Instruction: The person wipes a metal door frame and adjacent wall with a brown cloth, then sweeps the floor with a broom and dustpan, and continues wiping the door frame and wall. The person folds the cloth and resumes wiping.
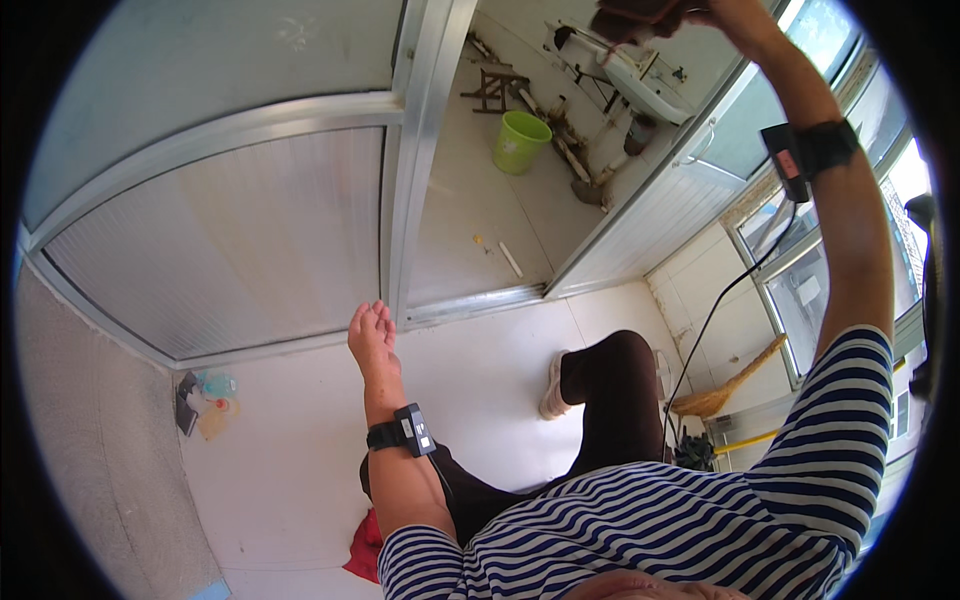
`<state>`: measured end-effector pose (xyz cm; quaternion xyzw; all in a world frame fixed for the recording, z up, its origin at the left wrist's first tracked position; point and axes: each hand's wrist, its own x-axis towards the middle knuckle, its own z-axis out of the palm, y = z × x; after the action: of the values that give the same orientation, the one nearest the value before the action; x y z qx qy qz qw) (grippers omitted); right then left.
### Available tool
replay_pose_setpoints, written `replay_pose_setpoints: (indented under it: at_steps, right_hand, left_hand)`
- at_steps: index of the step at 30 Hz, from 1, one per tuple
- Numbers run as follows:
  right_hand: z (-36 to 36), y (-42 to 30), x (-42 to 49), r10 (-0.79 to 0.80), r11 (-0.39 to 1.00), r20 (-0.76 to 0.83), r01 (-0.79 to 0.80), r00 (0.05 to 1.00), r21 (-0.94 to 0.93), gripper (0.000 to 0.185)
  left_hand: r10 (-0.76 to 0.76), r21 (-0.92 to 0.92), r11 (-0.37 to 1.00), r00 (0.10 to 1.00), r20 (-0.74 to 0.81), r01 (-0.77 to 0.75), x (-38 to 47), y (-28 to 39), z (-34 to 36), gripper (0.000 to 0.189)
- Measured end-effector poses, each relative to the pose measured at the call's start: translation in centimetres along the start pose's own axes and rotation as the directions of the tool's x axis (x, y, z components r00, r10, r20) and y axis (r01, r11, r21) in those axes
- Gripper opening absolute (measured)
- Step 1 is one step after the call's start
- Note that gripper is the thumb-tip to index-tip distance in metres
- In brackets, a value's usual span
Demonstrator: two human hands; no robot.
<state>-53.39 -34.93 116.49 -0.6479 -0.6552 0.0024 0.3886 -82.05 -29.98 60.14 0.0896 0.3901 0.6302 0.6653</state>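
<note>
Up at the top edge of the picture, my right hand (731,19) grips a dark brown cloth (649,16), which hangs in front of the doorway. Part of that hand and cloth is cut off by the edge. My left hand (373,337) is held low with loosely curled fingers and nothing in it. It appears in front of the bottom of an aluminium door frame (394,217); whether it touches the frame I cannot tell. Left of the frame is a ribbed lower door panel (232,240), with a frosted glass pane (225,67) above it.
Beyond the doorway are a green bucket (521,142), a small wooden stool (495,90), a white washbasin (645,86) and floor pipes (574,154). A sliding door panel (660,202) stands right. A straw broom (720,394) leans by the window. A red cloth (365,547) lies behind my left arm.
</note>
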Motion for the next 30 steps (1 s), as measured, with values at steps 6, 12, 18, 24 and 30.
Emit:
replay_pose_setpoints:
  at_steps: [6, 12, 18, 24, 30]
  right_hand:
    - [9.0, 1.9, 14.2, -0.124, 0.904, -0.077, 0.145, 0.989, 0.403, 0.025]
    - [10.3, -3.3, 19.0, -0.223, 0.61, -0.304, 0.376, 0.926, 0.697, 0.023]
    - [18.1, 0.9, 17.1, -0.495, 0.523, -0.109, 0.396, 0.862, 0.754, 0.022]
    - [34.7, 15.6, 5.4, -0.285, 0.666, 0.422, -0.139, 0.861, 0.733, 0.021]
    - [33.4, 16.7, 5.1, -0.221, 0.753, 0.204, 0.034, 0.954, 0.657, 0.027]
  left_hand:
    - [0.007, 0.019, 1.0, 1.0, -0.013, -0.007, -0.1, -0.1, 1.0, 0.061]
    - [0.006, 0.049, 0.999, 0.998, -0.058, -0.004, 0.5, -0.9, 2.0, 0.055]
    - [-0.025, 0.115, 0.993, 1.0, -0.01, 0.026, 0.8, -1.6, 2.9, 0.05]
    - [-0.031, 0.095, 0.995, 0.999, -0.009, 0.032, 1.2, -1.9, 3.6, 0.048]
    - [-0.02, 0.099, 0.995, 1.0, 0.006, 0.019, 1.0, -1.8, 2.4, 0.048]
